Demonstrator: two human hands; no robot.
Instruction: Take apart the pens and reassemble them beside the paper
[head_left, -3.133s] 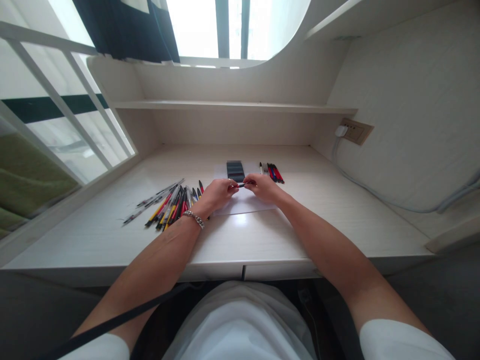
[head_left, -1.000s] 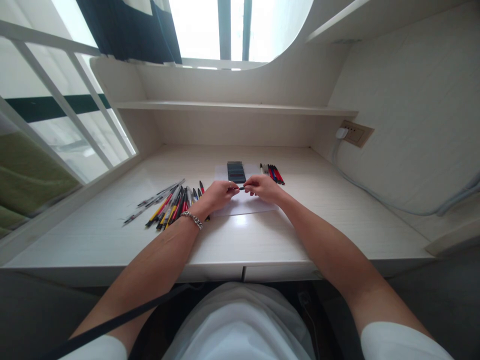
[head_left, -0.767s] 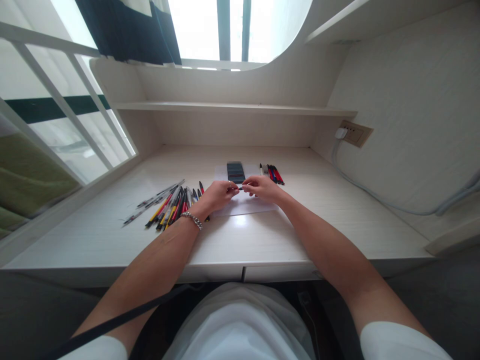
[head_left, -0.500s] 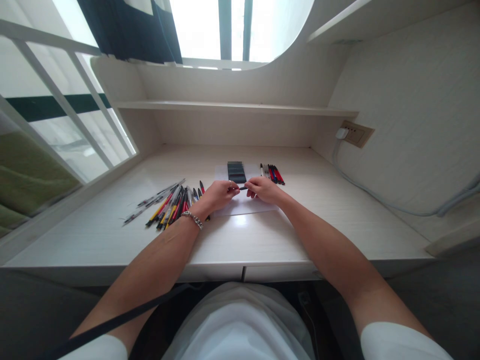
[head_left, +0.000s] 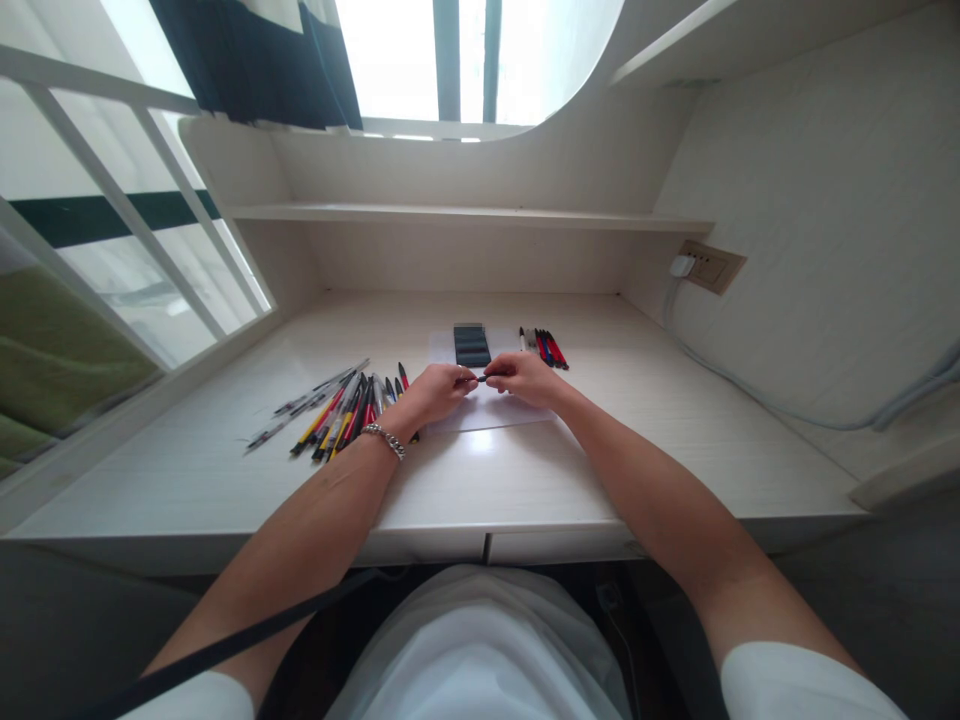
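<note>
Between my two hands, above a white sheet of paper (head_left: 502,412), is a dark pen (head_left: 481,379), mostly covered by fingers. My left hand (head_left: 441,390) is closed on its left end, and my right hand (head_left: 523,376) pinches the right end. Just beyond the hands lies a dark, banded rectangular thing (head_left: 471,345) on the paper; its kind is unclear. Several red, blue and pale pens (head_left: 549,347) lie side by side to the right of it. Left of my left hand, a fan of mixed pens (head_left: 341,415) is partly hidden by my wrist.
Thin clear refills or tubes (head_left: 307,397) lie at the far left of the white desk (head_left: 675,450). A low shelf (head_left: 472,214) runs along the back. On the right wall a plug sits in a socket (head_left: 712,267), its grey cable (head_left: 780,412) trailing downward.
The fingers of my right hand have shifted slightly left along the pen, closer to my left hand. The pens and paper on the desk lie as before.
</note>
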